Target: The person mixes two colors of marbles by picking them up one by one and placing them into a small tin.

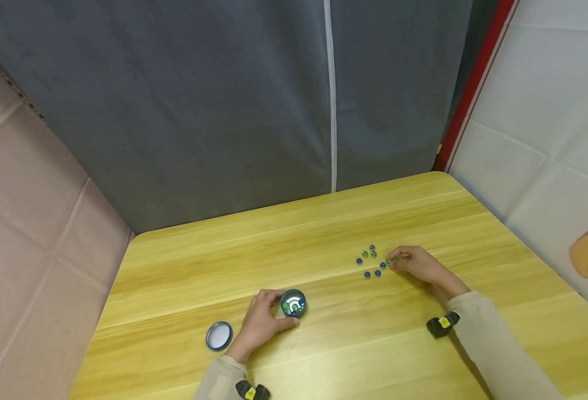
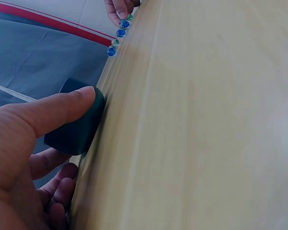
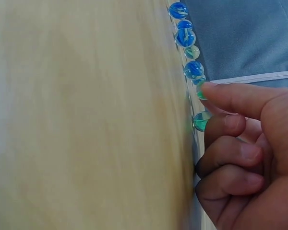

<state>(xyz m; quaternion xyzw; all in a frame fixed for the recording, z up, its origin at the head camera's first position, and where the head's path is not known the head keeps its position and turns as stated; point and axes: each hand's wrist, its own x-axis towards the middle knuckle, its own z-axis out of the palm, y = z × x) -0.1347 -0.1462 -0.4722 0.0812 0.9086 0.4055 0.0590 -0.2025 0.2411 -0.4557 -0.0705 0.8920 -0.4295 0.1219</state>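
Note:
My left hand (image 1: 262, 322) grips a small round dark tin (image 1: 285, 312) standing on the table, with the thumb on its near side and fingers round the far side. Several green and blue marbles (image 1: 295, 307) lie in the tin. In the left wrist view the tin (image 2: 79, 124) shows its dark teal side under the thumb. At the right, my right hand (image 1: 417, 263) pinches a green marble (image 3: 200, 91) at the thumb tip, its other fingers curled low over the tabletop. Another green marble (image 3: 201, 121) sits beside those curled fingers.
Several loose blue and clear-green marbles (image 1: 374, 254) are scattered just left of the right hand. A round blue-rimmed lid (image 1: 219, 336) lies left of the left hand. The wooden table (image 1: 199, 261) ends at a grey curtain (image 1: 224, 111), with pale cloth walls on either side.

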